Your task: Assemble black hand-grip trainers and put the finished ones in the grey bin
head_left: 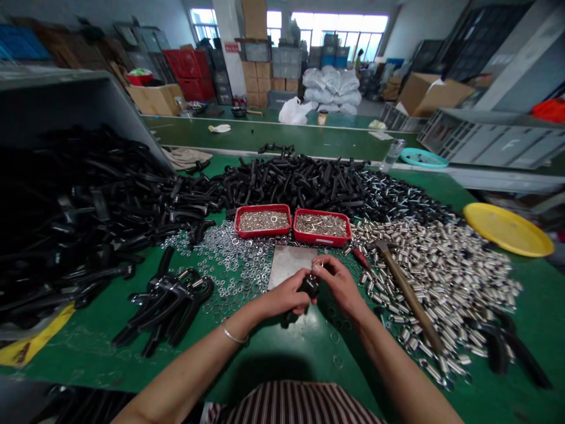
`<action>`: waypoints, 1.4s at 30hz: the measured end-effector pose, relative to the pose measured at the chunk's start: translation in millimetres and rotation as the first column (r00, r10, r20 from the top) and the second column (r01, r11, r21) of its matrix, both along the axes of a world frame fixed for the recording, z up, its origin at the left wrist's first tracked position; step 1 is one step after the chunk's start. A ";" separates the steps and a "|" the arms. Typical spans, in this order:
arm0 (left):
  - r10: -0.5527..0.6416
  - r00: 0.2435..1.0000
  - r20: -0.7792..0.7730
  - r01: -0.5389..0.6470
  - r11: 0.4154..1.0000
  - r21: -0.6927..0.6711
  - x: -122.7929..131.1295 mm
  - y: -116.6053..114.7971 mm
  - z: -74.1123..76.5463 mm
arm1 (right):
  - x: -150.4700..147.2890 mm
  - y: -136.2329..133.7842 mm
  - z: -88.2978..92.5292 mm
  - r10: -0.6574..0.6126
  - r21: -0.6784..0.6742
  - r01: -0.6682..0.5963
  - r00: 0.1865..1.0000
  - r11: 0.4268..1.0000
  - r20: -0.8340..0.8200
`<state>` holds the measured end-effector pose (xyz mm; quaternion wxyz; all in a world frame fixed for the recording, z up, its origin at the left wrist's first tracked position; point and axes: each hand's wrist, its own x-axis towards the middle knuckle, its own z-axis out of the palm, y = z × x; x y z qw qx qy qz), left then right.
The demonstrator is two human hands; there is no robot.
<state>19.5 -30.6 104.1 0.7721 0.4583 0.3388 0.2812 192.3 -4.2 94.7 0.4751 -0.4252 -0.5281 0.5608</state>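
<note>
My left hand (286, 295) is closed around a black plastic part (311, 287), much of it hidden by my fingers. My right hand (336, 281) pinches a small shiny metal piece, perhaps a ring, at the top of that part; the fingertips cover its exact shape. Just beyond both hands lies a flat metal plate (289, 264) on the green table. Loose metal rings (241, 265) are scattered to the left of the plate. A hammer (410, 294) with a wooden handle rests on a heap of silver metal sleeves (445, 265) to the right.
Two red trays (263, 232) (323, 238) of tiny metal parts stand behind the plate. Black handles (286, 182) are heaped at the back and left, with a small pile (170, 306) nearer. A red-handled tool (362, 258) and a yellow lid (507, 229) lie to the right.
</note>
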 end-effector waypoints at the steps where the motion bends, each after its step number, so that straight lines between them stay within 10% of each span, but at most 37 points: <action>1: -0.020 0.999 0.028 0.020 0.999 -0.028 -3.1 0.0 4.4 | 2.3 3.6 0.6 0.051 -0.030 -0.051 0.999 0.998 0.002; 6: 0.320 0.946 0.056 -0.315 0.946 -0.079 -16.9 15.4 -0.1 | 7.4 -2.3 -9.0 0.153 0.089 -0.197 0.921 0.976 0.357; 10: 0.605 0.789 0.106 -0.610 0.792 0.024 -30.3 37.3 -8.3 | 3.7 -29.7 -31.4 0.123 0.226 -0.525 0.548 0.821 0.828; 13: 0.573 0.818 0.055 -0.575 0.816 0.063 -30.9 47.6 -8.2 | -0.8 -40.4 -42.7 0.008 0.212 -0.596 0.344 0.774 0.939; 15: 0.548 0.835 0.054 -0.550 0.832 0.070 -24.3 50.0 -10.1 | -0.9 -38.1 -42.5 0.026 0.223 -0.591 0.384 0.775 0.923; 19: 0.602 0.797 0.047 -0.601 0.781 0.169 -5.9 48.8 -19.0 | 7.0 -19.6 -26.6 0.067 0.242 -0.294 0.752 0.925 0.656; 23: 0.668 0.743 -0.044 -0.610 0.702 0.366 5.5 46.3 -21.1 | 8.1 1.5 -10.4 -0.039 -0.101 0.052 0.992 0.993 0.124; 32: 0.675 0.715 -0.182 -0.418 0.621 0.663 3.8 46.4 -31.2 | -17.3 17.1 -15.7 -0.024 -0.524 -0.330 0.830 0.785 -0.557; 38: 0.677 0.690 -0.257 -0.395 0.649 0.650 5.1 41.8 -28.6 | -19.4 7.6 -17.6 0.032 -0.358 -0.160 0.941 0.920 -0.337; 42: 0.627 0.739 -0.244 -0.403 0.703 0.586 6.7 38.7 -21.1 | -11.0 5.7 -23.1 -0.064 0.176 0.028 0.978 0.984 0.198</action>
